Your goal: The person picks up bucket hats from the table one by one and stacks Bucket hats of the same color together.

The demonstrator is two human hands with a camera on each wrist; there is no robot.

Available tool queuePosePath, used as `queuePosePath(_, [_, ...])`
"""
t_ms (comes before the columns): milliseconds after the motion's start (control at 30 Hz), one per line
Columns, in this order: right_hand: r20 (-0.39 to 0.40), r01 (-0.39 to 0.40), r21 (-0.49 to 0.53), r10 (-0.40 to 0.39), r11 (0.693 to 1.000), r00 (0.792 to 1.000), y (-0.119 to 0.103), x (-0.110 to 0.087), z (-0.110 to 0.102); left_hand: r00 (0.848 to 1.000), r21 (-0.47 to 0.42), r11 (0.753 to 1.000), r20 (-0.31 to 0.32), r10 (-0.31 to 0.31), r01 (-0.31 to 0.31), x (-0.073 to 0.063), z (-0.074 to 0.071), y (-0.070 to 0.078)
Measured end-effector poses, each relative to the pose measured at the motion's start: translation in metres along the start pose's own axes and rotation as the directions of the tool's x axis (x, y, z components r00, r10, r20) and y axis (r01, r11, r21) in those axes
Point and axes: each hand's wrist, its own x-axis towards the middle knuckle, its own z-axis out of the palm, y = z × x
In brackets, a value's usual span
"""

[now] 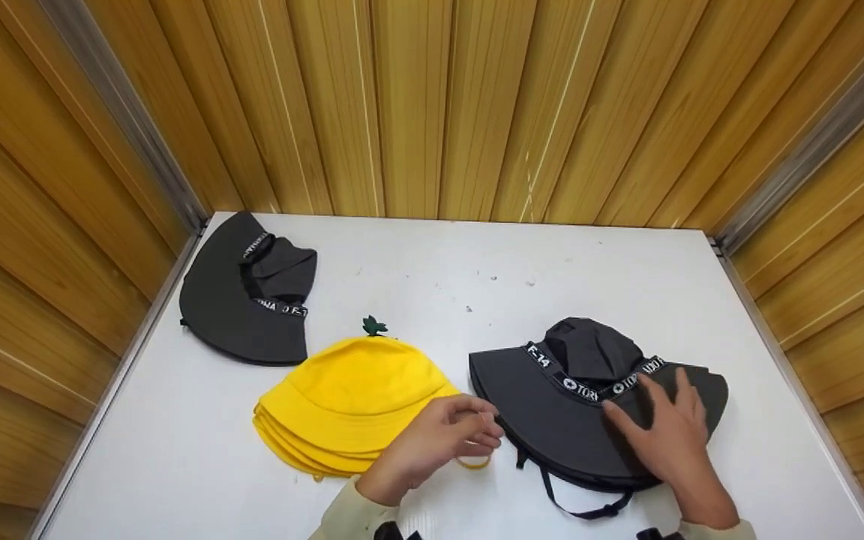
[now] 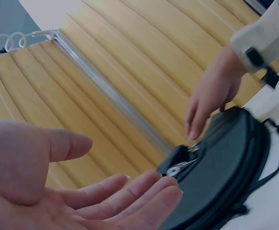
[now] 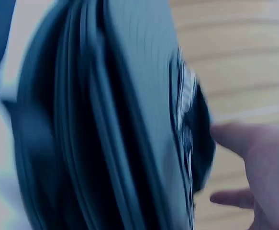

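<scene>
A stack of dark grey bucket hats (image 1: 552, 420) with lettered bands lies folded at the right of the table, a black strap hanging from its near edge. Over its right part my right hand (image 1: 672, 435) is spread, fingers apart near the band; whether the fingertips touch cannot be told. In the right wrist view the stacked brims (image 3: 129, 115) are blurred. My left hand (image 1: 443, 435) is held between this stack and a stack of yellow bucket hats (image 1: 368, 382), its fingers loosely bent. The left wrist view shows that palm (image 2: 19, 167) holding nothing.
Another dark grey hat (image 1: 229, 307) lies folded at the far left, its brim near the yellow stack. A green leaf tuft (image 1: 373, 325) tops the yellow hats. Wood-look panel walls (image 1: 409, 112) enclose the white table (image 1: 432, 270) at the back and both sides.
</scene>
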Motion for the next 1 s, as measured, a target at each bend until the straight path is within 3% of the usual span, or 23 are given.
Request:
queuePosePath(133, [0.065, 0.113, -0.013, -0.112, 0.994, 0.992, -0.017, -0.013, 0.018, 0.992, 0.05, 0.995, -0.089, 0.086, -0.082, -0.003, -0.025, 0.016])
queuePosePath(300, [0.15, 0.16, -0.062, -0.149, 0.985, 0.977, -0.02, -0.018, 0.039, 0.975, 0.039, 0.994, -0.191, 0.112, -0.106, -0.001, -0.065, 0.029])
queuePosePath(500, [0.156, 0.186, -0.065, -0.175, 0.98, 0.972, -0.012, -0.015, 0.048, 0.932, -0.014, 0.99, -0.341, 0.125, -0.138, -0.002, -0.108, 0.041])
queuePosePath(567, [0.147, 0.194, -0.061, -0.184, 0.979, 0.972, -0.009, -0.014, 0.049, 0.905, -0.022, 0.988, -0.405, 0.131, -0.153, -0.002, -0.121, 0.047])
queuePosePath(667, [0.139, 0.203, -0.057, -0.193, 0.978, 0.971, -0.006, -0.012, 0.05, 0.845, 0.023, 0.986, -0.512, 0.153, -0.165, -0.002, -0.141, 0.058])
queuePosePath(867, [0.152, 0.199, -0.029, -0.192, 0.98, 0.97, -0.004, -0.01, 0.054, 0.742, 0.185, 0.98, -0.647, 0.177, -0.072, -0.006, -0.191, 0.08])
queuePosePath(933, [0.16, 0.197, -0.022, -0.191, 0.98, 0.969, -0.003, -0.009, 0.055, 0.696, 0.241, 0.97, -0.693, 0.188, -0.023, -0.008, -0.21, 0.084])
queuePosePath(1000, [0.167, 0.196, -0.016, -0.19, 0.981, 0.967, -0.003, -0.008, 0.056, 0.638, 0.282, 0.959, -0.742, 0.203, 0.022, -0.008, -0.227, 0.086])
